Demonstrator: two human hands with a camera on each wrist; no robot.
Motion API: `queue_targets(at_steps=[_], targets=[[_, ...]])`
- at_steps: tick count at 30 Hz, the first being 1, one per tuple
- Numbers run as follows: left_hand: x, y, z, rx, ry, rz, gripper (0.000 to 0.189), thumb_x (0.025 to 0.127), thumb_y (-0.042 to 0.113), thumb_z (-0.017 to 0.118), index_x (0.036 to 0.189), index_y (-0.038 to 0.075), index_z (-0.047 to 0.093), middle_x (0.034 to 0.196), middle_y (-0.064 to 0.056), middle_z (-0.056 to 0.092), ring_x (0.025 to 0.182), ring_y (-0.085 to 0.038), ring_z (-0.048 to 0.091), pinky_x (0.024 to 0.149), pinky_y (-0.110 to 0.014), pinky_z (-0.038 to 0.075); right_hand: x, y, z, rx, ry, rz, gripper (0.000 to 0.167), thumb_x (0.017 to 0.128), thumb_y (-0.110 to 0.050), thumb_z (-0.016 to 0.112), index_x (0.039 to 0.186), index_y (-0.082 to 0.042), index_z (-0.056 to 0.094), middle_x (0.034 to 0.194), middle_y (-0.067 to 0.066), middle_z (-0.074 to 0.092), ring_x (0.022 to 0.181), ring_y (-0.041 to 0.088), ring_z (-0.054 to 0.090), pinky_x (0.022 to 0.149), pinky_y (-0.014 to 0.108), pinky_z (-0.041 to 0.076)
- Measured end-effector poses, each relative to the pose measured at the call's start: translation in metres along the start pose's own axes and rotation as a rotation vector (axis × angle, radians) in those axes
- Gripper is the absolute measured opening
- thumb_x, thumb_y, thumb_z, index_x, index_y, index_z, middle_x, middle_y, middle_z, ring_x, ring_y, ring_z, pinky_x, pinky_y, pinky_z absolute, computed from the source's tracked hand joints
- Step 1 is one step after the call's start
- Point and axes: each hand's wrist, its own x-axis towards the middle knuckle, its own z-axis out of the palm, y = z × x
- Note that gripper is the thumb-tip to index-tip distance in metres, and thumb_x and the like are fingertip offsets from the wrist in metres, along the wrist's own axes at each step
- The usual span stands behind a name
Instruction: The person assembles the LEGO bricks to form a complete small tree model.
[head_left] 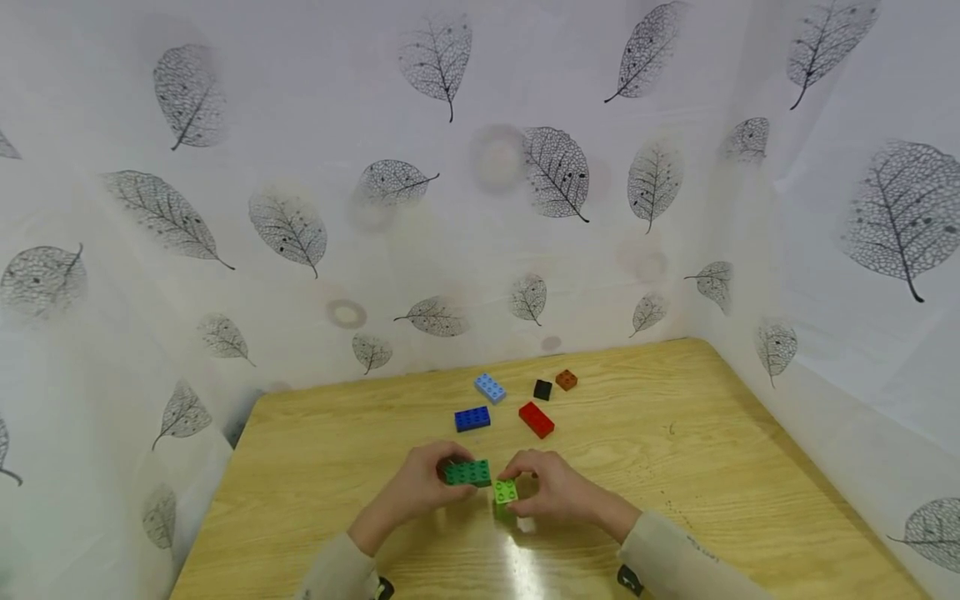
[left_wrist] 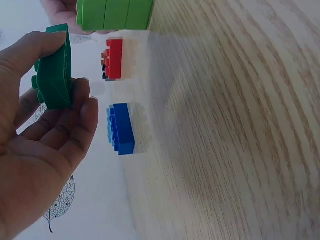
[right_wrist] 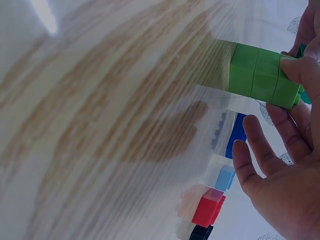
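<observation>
My left hand (head_left: 425,483) pinches a dark green toy brick (head_left: 468,473) between thumb and fingers. In the left wrist view that green brick (left_wrist: 55,70) is raised off the table, its studs facing left. My right hand (head_left: 551,486) holds the top of a light green stack (head_left: 506,492), thumb on one side and fingers on the other. Three light green bricks (right_wrist: 260,75) make up the stack in the right wrist view, standing upright on the wooden table. The dark green brick is close beside the top of the stack.
Beyond the hands lie a blue brick (head_left: 472,418), a light blue brick (head_left: 491,388), a red brick (head_left: 536,419), a small black brick (head_left: 543,389) and a small brown-orange brick (head_left: 566,380). A leaf-patterned white curtain (head_left: 480,250) surrounds the wooden table (head_left: 322,450).
</observation>
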Motion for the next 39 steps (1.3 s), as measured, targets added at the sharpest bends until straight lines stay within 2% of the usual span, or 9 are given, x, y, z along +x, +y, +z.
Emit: queue_targets(at_steps=[8,13,22,30,39], targets=[[0.000,0.007,0.008,-0.013,-0.025,0.035,0.033,0.085,0.021,0.089,0.114,0.015,0.074,0.105,0.002,0.073,0.087,-0.007,0.061,0.077,-0.027,0.056,0.001,0.000,0.000,-0.006,0.011,-0.008,0.032,0.091,-0.031,0.083,0.120,-0.024,0.072,0.119,-0.013,0.071,0.117,0.009,0.064,0.102,0.038,0.054],[-0.001,0.009,0.010,-0.037,-0.050,0.023,0.032,0.086,0.021,0.088,0.114,0.016,0.074,0.104,0.002,0.072,0.087,-0.010,0.061,0.076,-0.022,0.052,0.002,-0.001,0.000,0.000,0.009,0.008,0.032,0.090,-0.029,0.084,0.119,-0.024,0.072,0.119,-0.013,0.071,0.117,0.009,0.065,0.102,0.039,0.055],[0.000,0.010,0.010,-0.040,-0.067,0.014,0.028,0.087,0.025,0.088,0.110,0.022,0.073,0.102,0.007,0.070,0.088,-0.012,0.062,0.077,-0.022,0.053,0.003,-0.002,-0.001,-0.007,0.012,0.020,0.031,0.090,-0.030,0.084,0.118,-0.024,0.072,0.118,-0.012,0.071,0.116,0.009,0.064,0.102,0.039,0.054],[-0.004,0.009,0.015,-0.042,-0.086,0.013,0.024,0.087,0.025,0.088,0.106,0.021,0.074,0.100,0.007,0.070,0.083,-0.007,0.059,0.073,-0.020,0.051,0.001,-0.002,0.002,-0.009,-0.011,0.052,0.032,0.089,-0.031,0.085,0.117,-0.022,0.072,0.119,-0.013,0.071,0.115,0.009,0.063,0.103,0.039,0.054],[-0.002,0.013,0.016,-0.039,-0.081,0.017,0.023,0.087,0.021,0.088,0.104,0.018,0.073,0.099,0.004,0.070,0.082,-0.009,0.059,0.070,-0.019,0.050,0.001,-0.005,-0.001,-0.026,0.002,0.049,0.033,0.088,-0.029,0.085,0.118,-0.021,0.073,0.119,-0.012,0.071,0.116,0.011,0.064,0.102,0.042,0.054]])
